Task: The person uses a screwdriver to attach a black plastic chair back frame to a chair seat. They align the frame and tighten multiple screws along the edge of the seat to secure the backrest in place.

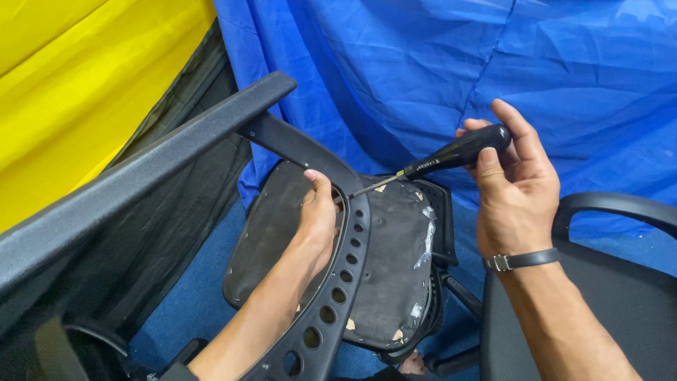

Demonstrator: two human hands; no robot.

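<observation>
Armrest [141,169]: nearest, runs across the left foreground.
Left hand [319,215]: fingers curled, bracing the perforated bracket [337,296] on the upturned seat base [391,261].
Right hand [515,187]: closed around the screwdriver [451,155], tip at the bracket's top.
Technique: best kept square to the screw, with steady pressure.

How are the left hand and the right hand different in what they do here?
The left hand rests low on the perforated black chair arm bracket, while the right hand is raised, gripping the black screwdriver. Only the right wrist wears a wristband. Both are bare.
</observation>
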